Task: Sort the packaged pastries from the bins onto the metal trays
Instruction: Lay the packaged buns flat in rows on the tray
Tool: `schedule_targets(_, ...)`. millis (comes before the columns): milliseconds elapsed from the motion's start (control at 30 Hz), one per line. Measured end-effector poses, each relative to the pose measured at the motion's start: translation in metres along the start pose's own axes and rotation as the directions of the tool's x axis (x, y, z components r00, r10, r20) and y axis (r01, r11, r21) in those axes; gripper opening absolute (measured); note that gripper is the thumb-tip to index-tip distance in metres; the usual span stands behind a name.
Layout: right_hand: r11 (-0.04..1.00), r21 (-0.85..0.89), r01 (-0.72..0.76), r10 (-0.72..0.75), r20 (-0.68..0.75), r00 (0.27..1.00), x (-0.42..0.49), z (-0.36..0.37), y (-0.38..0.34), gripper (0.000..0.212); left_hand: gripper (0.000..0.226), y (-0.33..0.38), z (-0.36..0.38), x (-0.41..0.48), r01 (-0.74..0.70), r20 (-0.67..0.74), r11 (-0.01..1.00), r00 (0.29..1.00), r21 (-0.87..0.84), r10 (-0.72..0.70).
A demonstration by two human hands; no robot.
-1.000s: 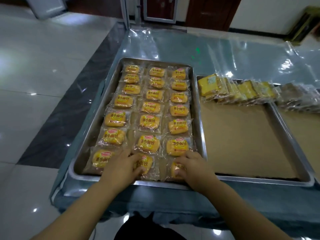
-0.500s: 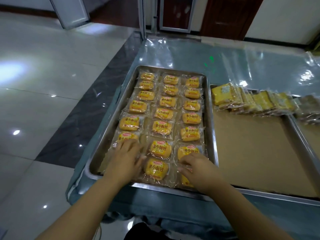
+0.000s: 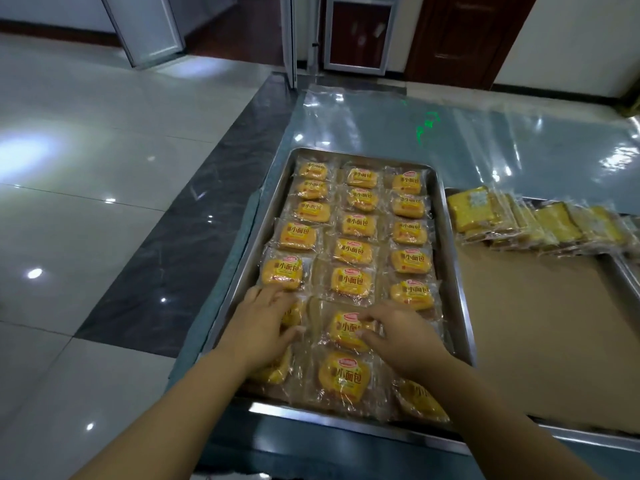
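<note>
A metal tray (image 3: pixel 449 237) holds several yellow packaged pastries in three columns. My left hand (image 3: pixel 258 327) lies flat over a packet in the left column near the front, fingers reaching toward the packet (image 3: pixel 281 274) ahead of it. My right hand (image 3: pixel 403 336) touches the middle-column packet (image 3: pixel 344 332), thumb and fingertips at its right edge. Another packet (image 3: pixel 344 377) lies just in front of it. My right forearm hides part of the front right packet (image 3: pixel 420 400).
A second tray (image 3: pixel 588 434) lined with brown paper stands to the right, with a row of overlapping yellow cake packets (image 3: pixel 540 223) along its far side. Clear plastic film (image 3: pixel 450 133) covers the table beyond. Glossy floor lies to the left.
Both hands have moved farther up the tray. The left went from the front left packets to the one ahead; the right shifted from the right column to the middle packet.
</note>
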State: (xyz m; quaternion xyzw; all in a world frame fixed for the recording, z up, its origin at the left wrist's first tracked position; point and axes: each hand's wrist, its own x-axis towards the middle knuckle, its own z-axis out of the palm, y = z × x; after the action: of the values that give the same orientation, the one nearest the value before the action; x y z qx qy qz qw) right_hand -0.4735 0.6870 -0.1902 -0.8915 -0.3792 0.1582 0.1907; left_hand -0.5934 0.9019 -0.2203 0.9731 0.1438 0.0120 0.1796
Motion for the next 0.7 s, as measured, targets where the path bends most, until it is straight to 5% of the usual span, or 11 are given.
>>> schedule_targets(200, 0.998, -0.028, -0.048, 0.047, -0.037, 0.998, 0.023, -0.011, -0.002, 0.029, 0.073, -0.009, -0.003, 0.044, 0.121, 0.159, 0.992, 0.981, -0.041, -0.113)
schedule_targets(367, 0.996, -0.017, -0.082, 0.081, -0.032, 0.996, 0.035, -0.016, 0.001, 0.024, 0.068, -0.014, -0.005, 0.059, 0.042, 0.230, 0.999, 0.972, 0.010, -0.044)
schedule_targets(700, 0.993, -0.013, -0.119, 0.118, -0.057, 0.991, 0.072, -0.026, 0.004, 0.024, 0.048, -0.019, -0.018, 0.134, -0.071, -0.025, 0.997, 0.997, -0.027, 0.070)
